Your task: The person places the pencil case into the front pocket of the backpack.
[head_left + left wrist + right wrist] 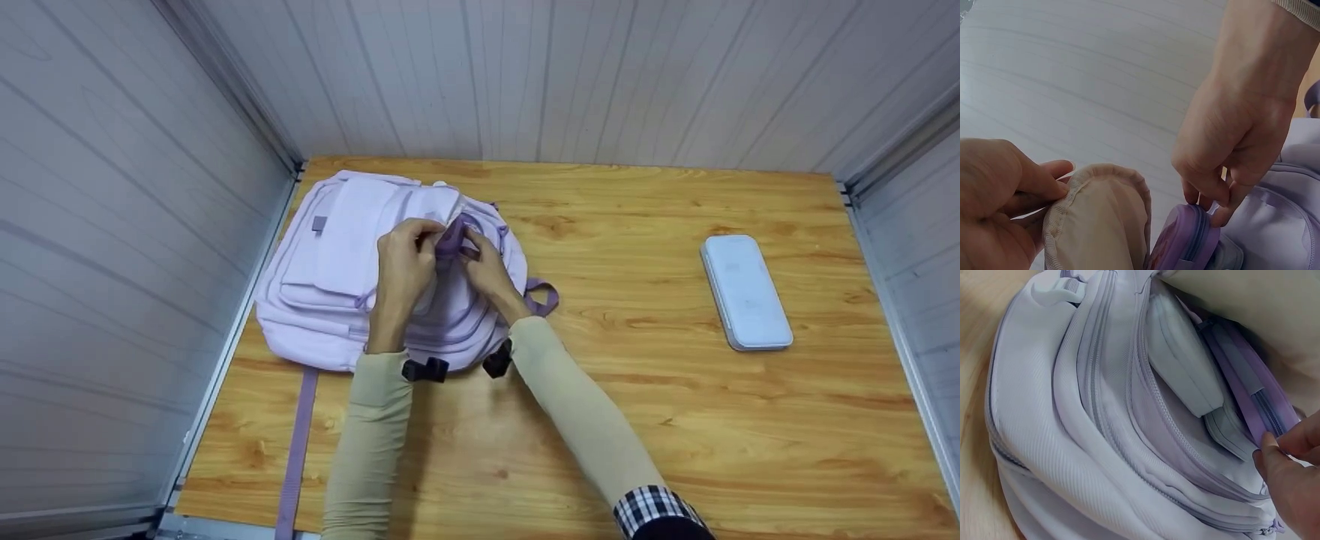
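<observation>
A lilac backpack (pixel 345 232) lies on the wooden table with one zipped compartment open. My left hand (pixel 405 262) pinches the edge of the compartment's beige-lined flap (pixel 1103 219) and holds it away from the bag. With thumb and fingers, my right hand (pixel 489 268) grips the end of a purple zippered case (pixel 1244 385), which sits partly inside the opening. Beside that case, in the right wrist view, a pale case (pixel 1182 354) and another pale item (pixel 1233 430) lie in the same compartment. The far end of the purple case is hidden by the flap.
A pale blue-white box (pixel 748 292) lies on the right of the table (pixel 600 420). One purple strap (pixel 298 450) trails to the front edge, and a strap loop (pixel 541 297) sticks out at the bag's right. Panel walls (pixel 510 82) stand at the back and sides.
</observation>
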Demonstrator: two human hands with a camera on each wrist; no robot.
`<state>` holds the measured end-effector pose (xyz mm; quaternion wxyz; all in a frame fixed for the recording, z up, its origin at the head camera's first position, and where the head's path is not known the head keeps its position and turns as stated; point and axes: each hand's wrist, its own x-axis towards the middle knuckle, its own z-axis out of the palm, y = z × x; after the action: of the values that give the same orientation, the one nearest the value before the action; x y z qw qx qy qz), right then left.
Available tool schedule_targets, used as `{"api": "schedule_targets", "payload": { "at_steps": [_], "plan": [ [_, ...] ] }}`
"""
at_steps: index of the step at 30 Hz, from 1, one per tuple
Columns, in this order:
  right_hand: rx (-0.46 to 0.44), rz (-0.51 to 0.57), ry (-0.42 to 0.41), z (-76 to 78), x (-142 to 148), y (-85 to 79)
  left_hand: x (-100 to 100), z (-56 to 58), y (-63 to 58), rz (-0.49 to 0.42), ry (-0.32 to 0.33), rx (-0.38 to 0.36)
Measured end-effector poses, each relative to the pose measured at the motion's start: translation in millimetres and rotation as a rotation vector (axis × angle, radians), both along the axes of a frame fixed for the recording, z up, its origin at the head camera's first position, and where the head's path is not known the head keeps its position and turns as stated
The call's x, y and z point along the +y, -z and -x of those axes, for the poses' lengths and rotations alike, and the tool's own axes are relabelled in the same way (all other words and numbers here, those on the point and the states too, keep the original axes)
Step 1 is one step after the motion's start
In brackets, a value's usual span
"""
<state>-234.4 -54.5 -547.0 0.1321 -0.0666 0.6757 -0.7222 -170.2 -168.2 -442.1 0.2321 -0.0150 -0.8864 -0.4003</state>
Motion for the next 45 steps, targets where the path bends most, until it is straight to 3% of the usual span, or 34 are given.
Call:
{"api": "schedule_targets", "payload": {
  "at_steps": [10, 15, 19, 22, 27, 30, 38, 45],
  "plan": [
    [0.004, -0.020, -0.030, -5.7, 13.1, 4.9, 0.5, 0.9, 2.1, -0.002, -0.007, 0.009],
    [0.022, -0.019, 0.027, -10.4, 27.0, 11.2, -0.1, 0.3, 2.3, -0.008, -0.010, 0.000],
    [-0.003, 0.071, 0.068, -17.2, 39.0, 12.2, -0.5, -0.5, 1.8, -0.022, -0.017, -0.020],
    [0.041, 0.108, 0.097, -25.2, 48.6, 11.4, -0.6, -1.0, 1.2, -0.023, -0.018, -0.026],
    [0.146, 0.055, 0.143, -47.7, 66.0, -4.1, -0.8, -1.4, 0.9, -0.028, -0.019, -0.023],
    [0.153, 0.055, 0.172, -58.5, 75.0, -9.3, -0.9, -1.4, 0.7, -0.035, -0.018, -0.019],
    [0.176, 0.056, 0.261, -65.4, 101.9, 22.1, 0.4, -1.1, 1.6, -0.041, -0.014, -0.015],
    [0.157, 0.043, 0.317, -80.2, 130.2, 34.7, -0.6, -1.3, 2.3, -0.043, -0.012, -0.014]
  ]
}}
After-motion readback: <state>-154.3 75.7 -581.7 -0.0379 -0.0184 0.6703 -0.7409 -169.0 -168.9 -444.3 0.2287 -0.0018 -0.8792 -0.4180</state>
